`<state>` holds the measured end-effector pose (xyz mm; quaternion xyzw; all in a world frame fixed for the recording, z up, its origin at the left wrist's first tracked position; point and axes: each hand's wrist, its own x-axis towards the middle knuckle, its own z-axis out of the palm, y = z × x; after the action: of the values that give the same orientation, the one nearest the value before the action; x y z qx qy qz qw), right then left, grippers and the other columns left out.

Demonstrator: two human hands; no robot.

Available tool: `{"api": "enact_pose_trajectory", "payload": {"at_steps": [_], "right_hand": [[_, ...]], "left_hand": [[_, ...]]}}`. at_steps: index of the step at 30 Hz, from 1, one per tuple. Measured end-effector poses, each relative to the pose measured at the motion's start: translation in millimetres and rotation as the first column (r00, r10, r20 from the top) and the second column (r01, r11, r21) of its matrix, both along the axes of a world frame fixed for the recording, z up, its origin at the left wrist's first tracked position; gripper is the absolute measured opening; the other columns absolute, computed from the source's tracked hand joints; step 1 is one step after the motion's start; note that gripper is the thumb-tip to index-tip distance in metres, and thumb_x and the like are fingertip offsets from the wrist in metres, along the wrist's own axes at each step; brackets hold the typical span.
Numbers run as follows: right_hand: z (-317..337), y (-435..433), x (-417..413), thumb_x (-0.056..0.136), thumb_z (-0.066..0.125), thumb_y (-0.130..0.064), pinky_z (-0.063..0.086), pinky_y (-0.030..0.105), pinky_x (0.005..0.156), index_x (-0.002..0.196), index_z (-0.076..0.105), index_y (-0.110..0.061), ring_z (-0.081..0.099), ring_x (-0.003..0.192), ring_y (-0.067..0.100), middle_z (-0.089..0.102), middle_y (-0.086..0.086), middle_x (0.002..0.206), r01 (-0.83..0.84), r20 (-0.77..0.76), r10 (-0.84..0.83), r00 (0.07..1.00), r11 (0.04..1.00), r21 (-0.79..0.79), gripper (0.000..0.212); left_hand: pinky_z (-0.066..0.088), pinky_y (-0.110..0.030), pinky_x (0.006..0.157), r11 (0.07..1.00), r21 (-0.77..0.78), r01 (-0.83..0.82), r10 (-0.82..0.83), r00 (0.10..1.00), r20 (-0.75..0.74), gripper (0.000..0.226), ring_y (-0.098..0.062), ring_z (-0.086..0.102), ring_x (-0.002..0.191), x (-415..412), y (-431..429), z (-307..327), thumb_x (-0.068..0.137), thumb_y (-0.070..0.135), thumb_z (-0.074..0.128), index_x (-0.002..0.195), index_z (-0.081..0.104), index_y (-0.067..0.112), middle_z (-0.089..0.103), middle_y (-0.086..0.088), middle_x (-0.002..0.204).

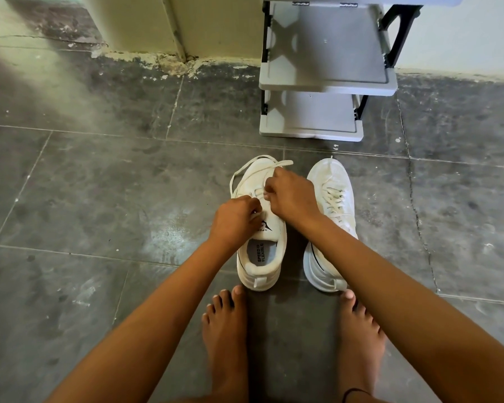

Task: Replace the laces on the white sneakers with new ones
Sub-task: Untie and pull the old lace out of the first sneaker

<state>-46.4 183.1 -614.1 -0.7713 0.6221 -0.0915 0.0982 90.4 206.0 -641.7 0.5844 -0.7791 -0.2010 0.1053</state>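
Two white sneakers stand side by side on the grey floor, toes pointing away from me. Over the left sneaker [262,257] both hands work at the eyelets. My left hand [234,218] has its fingers curled at the tongue and pinches the white lace [245,173]. My right hand [288,193] also pinches the lace, a little farther up. Loose lace loops out over the toe and off to the left side. The right sneaker [330,196] is still laced, and my right forearm crosses over its heel.
A grey plastic shoe rack [326,82] with black side frames stands just beyond the sneakers against the wall. A cream wall corner [169,33] rises at the back left. My bare feet [226,335] rest on the tiles right behind the sneakers.
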Motion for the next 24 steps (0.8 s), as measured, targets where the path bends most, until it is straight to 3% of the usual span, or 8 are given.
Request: {"api": "enact_pose_trajectory", "payload": {"at_steps": [5,10,15,17,24], "right_hand": [[3.5,13.2,-4.2,0.079,0.069,-0.008,0.035,0.028,0.056,0.079,0.061,-0.002,0.054,0.065,0.027,0.059,0.013,0.085,0.018,0.26,0.065,0.963,0.952,-0.304,0.01],[-6.1,12.9,-5.3,0.088,0.062,-0.017,0.039,0.03,0.055,0.086,0.057,-0.004,0.056,0.073,0.025,0.057,0.01,0.091,0.142,0.398,-0.059,0.915,0.973,-0.182,0.014],[-10.0,3.6,-12.4,0.088,0.057,-0.036,0.044,0.034,0.081,0.11,0.059,-0.014,0.053,0.107,0.024,0.054,0.007,0.117,0.055,0.125,-0.077,0.989,0.983,0.176,0.031],[-9.8,5.4,-9.7,0.086,0.058,-0.037,0.044,0.035,0.086,0.117,0.057,-0.016,0.051,0.111,0.026,0.051,0.01,0.122,0.064,0.083,-0.089,0.993,0.962,0.266,0.038],[-3.7,1.2,0.0,0.086,0.054,-0.016,0.038,0.028,0.069,0.104,0.064,-0.017,0.057,0.099,0.027,0.056,0.006,0.112,0.123,-0.038,-0.118,0.992,0.978,0.168,0.021]], "left_hand": [[0.045,-0.032,0.068,1.0,-0.001,-0.009,0.009,1.0,-0.013,0.02,-0.024,0.058,0.082,1.3,0.5,-0.8,0.09,0.027,0.058,0.097,0.067,0.011,0.065,-0.006,0.094],[0.046,-0.035,0.07,1.0,0.001,-0.011,0.011,1.0,-0.001,0.021,-0.024,0.059,0.085,0.9,0.5,0.0,0.09,0.029,0.057,0.1,0.067,0.012,0.065,-0.006,0.096],[0.048,-0.038,0.073,1.0,0.016,-0.01,0.01,1.0,0.027,0.021,-0.025,0.059,0.087,-1.9,-0.5,1.2,0.091,0.027,0.055,0.102,0.066,0.013,0.065,-0.006,0.097],[0.048,-0.037,0.072,1.0,0.009,-0.004,0.004,1.0,0.029,0.021,-0.025,0.059,0.087,-1.3,0.3,1.9,0.091,0.027,0.055,0.102,0.066,0.013,0.065,-0.006,0.097],[0.045,-0.034,0.07,1.0,0.005,-0.007,0.007,1.0,0.02,0.023,-0.025,0.059,0.087,-1.1,0.1,2.2,0.091,0.03,0.056,0.1,0.066,0.012,0.065,-0.006,0.097]]}}
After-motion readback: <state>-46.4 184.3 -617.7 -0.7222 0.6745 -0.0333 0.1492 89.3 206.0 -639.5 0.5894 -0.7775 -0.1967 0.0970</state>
